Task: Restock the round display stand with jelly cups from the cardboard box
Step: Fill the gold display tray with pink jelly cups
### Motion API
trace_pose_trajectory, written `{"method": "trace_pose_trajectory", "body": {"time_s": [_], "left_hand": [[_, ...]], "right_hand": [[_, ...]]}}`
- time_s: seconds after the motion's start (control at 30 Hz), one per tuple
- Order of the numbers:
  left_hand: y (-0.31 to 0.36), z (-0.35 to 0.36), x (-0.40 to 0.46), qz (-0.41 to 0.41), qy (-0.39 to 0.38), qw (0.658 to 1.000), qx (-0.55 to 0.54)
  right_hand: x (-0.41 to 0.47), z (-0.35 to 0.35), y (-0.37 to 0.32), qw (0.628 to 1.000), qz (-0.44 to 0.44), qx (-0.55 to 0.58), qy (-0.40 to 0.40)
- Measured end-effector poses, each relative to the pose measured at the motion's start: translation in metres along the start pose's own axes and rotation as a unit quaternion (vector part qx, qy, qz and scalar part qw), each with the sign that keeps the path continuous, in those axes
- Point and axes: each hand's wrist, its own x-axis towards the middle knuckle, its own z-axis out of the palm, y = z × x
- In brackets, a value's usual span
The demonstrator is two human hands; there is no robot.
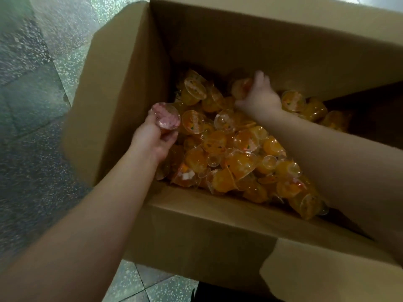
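Cardboard box (122,118): open-topped, brown, flaps standing outward, set on speckled tiled floor (32,88). Taken as landmark for all entries below.

Jelly cups (235,153): heap of small clear cups with orange filling and sealed lids, loose and tumbled at all angles across box bottom, piled from left inner wall toward right side, some on their sides, some lid-up.

Pink-lidded cup (166,116): single clear cup, pinkish top facing up, raised above heap just inside left wall of box.

Left hand (156,138): reached in over near edge of box, close to left wall; fingers and thumb curled round pink-lidded cup, gripping from below.

Right hand (258,94): reached deep toward far side of box, blurred by motion; fingers curled onto an orange cup (241,88) at top of heap, apparently pinching it, exact grip hard to make out.

Forearms: both bare, crossing near wall of box.
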Motion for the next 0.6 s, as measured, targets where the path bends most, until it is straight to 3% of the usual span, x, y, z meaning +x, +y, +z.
{"method": "trace_pose_trajectory", "body": {"time_s": [0.13, 0.33, 0.5, 0.6], "left_hand": [[-0.012, -0.018, -0.057, 0.01, -0.052, 0.998, -0.031], [-0.055, -0.016, -0.144, -0.04, -0.166, 0.985, 0.02], [-0.093, 0.014, -0.214, -0.052, -0.287, 0.953, 0.084], [-0.115, 0.041, -0.255, -0.069, -0.358, 0.92, 0.144]], "right_hand": [[-0.061, -0.045, 0.017, 0.983, 0.06, 0.172, -0.008], [-0.174, -0.106, 0.051, 0.916, 0.179, 0.358, -0.036], [-0.263, -0.141, 0.098, 0.761, 0.262, 0.59, -0.062], [-0.313, -0.157, 0.133, 0.707, 0.255, 0.658, -0.033]]}}
